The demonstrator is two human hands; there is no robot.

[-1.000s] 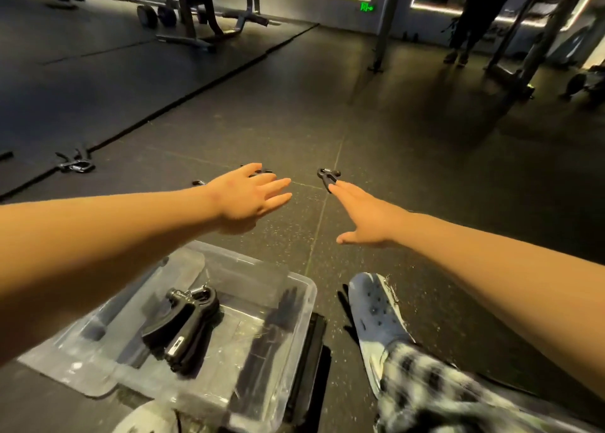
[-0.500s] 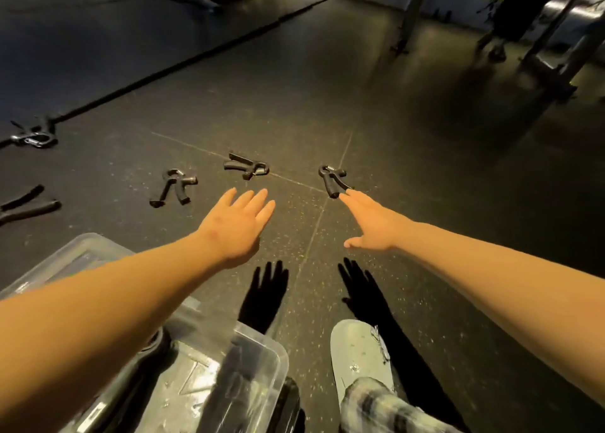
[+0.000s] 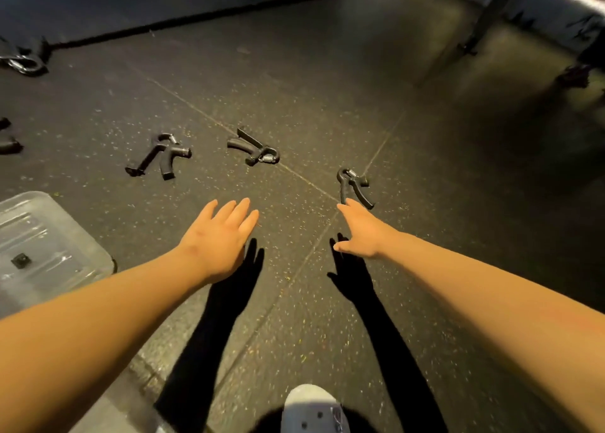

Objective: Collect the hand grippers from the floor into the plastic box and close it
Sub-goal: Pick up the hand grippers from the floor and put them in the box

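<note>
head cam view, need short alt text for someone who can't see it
Two bare arms reach out over a dark speckled gym floor, the right hand nearly at a black hand gripper and the left hand open. Two more grippers lie ahead, a clear plastic box at left.

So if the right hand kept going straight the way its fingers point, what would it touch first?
Most likely the black hand gripper with the metal spring lying on the dark speckled rubber floor. The right hand has its fingertips almost at the gripper's handles, though the height above the floor is unclear.
</note>
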